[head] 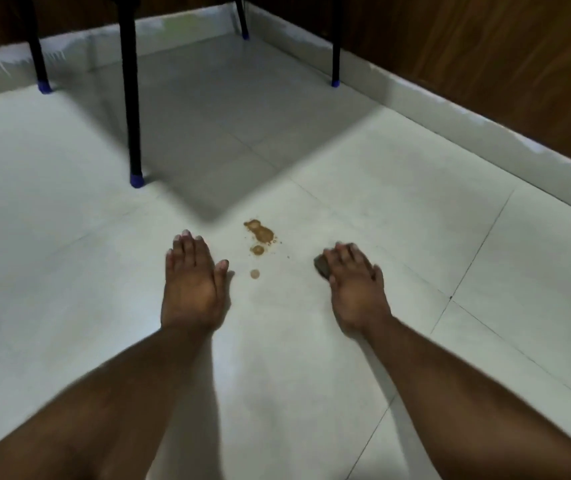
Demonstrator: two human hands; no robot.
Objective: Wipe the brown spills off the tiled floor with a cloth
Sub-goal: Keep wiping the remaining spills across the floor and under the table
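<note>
Fingers of our left hand (192,278) lie straight, flat on the pale tiled floor (398,188); our right hand (355,275) presses a dark cloth (322,264) with straight fingers. Brown spills (259,232) sit between them. Black chair legs (131,98) stand beyond, near the wood-panelled wall (484,46).

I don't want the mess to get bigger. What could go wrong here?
The left hand lies flat close beside the spills, so it could smear them. The cloth is small and mostly under the right hand, so its fingers might drag through the brown. One wipe could spread it across the floor.
</note>
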